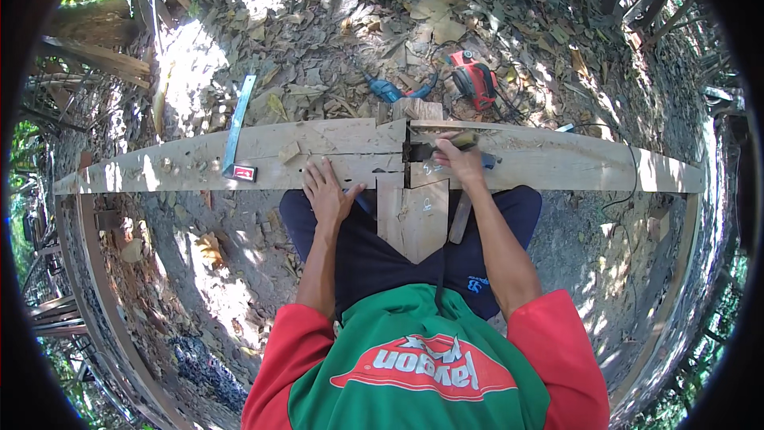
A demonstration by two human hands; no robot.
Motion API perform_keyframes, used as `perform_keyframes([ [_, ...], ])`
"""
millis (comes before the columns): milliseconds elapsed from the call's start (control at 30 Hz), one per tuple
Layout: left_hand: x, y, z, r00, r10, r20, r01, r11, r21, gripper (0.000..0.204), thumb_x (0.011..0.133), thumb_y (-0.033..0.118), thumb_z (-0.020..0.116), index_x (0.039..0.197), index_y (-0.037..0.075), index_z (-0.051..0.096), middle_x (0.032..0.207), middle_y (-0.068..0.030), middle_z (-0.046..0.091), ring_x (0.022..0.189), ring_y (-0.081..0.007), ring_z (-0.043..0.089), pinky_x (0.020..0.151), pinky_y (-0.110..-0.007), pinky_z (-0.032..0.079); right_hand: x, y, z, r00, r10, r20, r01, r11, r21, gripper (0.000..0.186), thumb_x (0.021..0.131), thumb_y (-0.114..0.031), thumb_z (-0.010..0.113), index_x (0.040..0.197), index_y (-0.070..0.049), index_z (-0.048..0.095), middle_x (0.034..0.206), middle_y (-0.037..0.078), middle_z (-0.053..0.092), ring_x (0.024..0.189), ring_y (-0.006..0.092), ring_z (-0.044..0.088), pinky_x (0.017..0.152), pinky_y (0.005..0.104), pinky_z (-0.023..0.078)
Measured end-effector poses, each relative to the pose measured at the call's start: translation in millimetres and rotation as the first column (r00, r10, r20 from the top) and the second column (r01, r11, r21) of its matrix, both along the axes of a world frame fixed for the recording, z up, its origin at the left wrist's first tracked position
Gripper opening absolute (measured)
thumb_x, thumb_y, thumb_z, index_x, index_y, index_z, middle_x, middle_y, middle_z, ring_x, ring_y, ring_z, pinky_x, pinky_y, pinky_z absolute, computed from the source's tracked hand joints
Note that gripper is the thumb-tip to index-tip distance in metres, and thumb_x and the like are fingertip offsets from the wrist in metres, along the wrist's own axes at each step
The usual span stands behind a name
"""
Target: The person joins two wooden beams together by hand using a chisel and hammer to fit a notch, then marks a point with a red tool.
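Note:
A long pale wooden beam [541, 155] lies crosswise before me, joined at the middle by a shorter upright piece with a pointed near end [414, 223]. My right hand [459, 161] is closed around a chisel [465, 140]; its blade points left into the dark gap at the joint. Flat on the beam's near edge, left of the joint, rests my left hand [326, 193] with fingers spread. A small wood offcut [289, 152] lies just beyond it. Something blue [490, 161] sits beside my right hand, partly hidden, its kind unclear.
A try square [239, 127] lies across the beam's left part. Beyond the beam, a blue power drill [387, 89] and a red corded power tool [475, 80] rest on leaf-littered ground. A dark cable [634, 167] crosses the beam at right. Stacked timber [95, 56] stands far left.

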State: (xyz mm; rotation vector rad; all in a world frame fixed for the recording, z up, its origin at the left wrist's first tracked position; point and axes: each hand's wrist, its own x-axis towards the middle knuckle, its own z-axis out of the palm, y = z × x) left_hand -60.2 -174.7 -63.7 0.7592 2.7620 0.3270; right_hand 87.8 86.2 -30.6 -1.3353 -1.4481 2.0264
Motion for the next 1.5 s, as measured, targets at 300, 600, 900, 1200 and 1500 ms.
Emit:
perform_keyframes([
  [300,-0.4,2.3,3.2,1.0,-0.008,0.022,0.008,1.0,-0.001,0.112,0.075,0.063,0.072,0.154,0.002,0.021,0.157,-0.0345,0.013,0.146,-0.0498,0.012,0.117,-0.057,0.014,-1.1,-16.0,-12.4,0.981,-0.172,-0.086,0.169,0.985,-0.039,0.014,0.085,-0.014,0.071,0.092,-0.003,0.066,0.081,0.005,0.066,0.068,0.0148,0.068,0.059,0.025,0.056],
  [600,5.5,0.5,-4.4,0.999,0.006,0.038,-0.005,1.0,-0.019,0.112,0.076,0.064,0.071,0.153,0.001,0.02,0.156,-0.0351,0.016,0.146,-0.05,0.013,0.118,-0.055,0.013,36.6,41.3,41.4,0.672,-0.55,-0.496,0.353,0.827,-0.438,0.024,0.093,-0.028,0.058,0.096,-0.004,0.06,0.092,0.018,0.071,0.079,0.026,0.073,0.074,0.0339,0.063],
  [900,-1.6,1.0,0.3,1.0,0.003,0.021,-0.002,1.0,-0.024,0.113,0.075,0.066,0.07,0.154,0.002,0.02,0.156,-0.0336,0.016,0.146,-0.049,0.013,0.117,-0.056,0.015,-0.3,-20.6,39.8,0.994,0.11,-0.011,-0.089,0.86,0.502,0.02,0.082,-0.016,0.074,0.096,-0.004,0.066,0.08,0.011,0.069,0.068,0.0206,0.07,0.061,0.033,0.055],
  [1200,-1.1,1.2,1.1,1.0,-0.014,0.004,0.014,0.999,-0.031,0.114,0.075,0.068,0.069,0.154,0.002,0.02,0.156,-0.0345,0.016,0.146,-0.0493,0.013,0.117,-0.055,0.014,-47.6,-59.3,20.3,0.9,0.155,0.408,-0.412,0.608,0.678,0.024,0.078,-0.02,0.075,0.097,-0.009,0.067,0.081,0.019,0.068,0.069,0.0348,0.067,0.064,0.0429,0.053],
  [1500,-1.2,1.3,-0.2,1.0,-0.019,0.008,0.019,1.0,0.001,0.111,0.077,0.067,0.068,0.154,0.002,0.02,0.156,-0.0352,0.014,0.145,-0.0505,0.014,0.117,-0.058,0.014,-15.3,-24.0,17.1,0.998,0.039,0.049,-0.054,0.93,0.363,0.014,0.082,-0.016,0.071,0.091,-0.007,0.066,0.08,0.017,0.069,0.067,0.032,0.068,0.061,0.039,0.053],
])
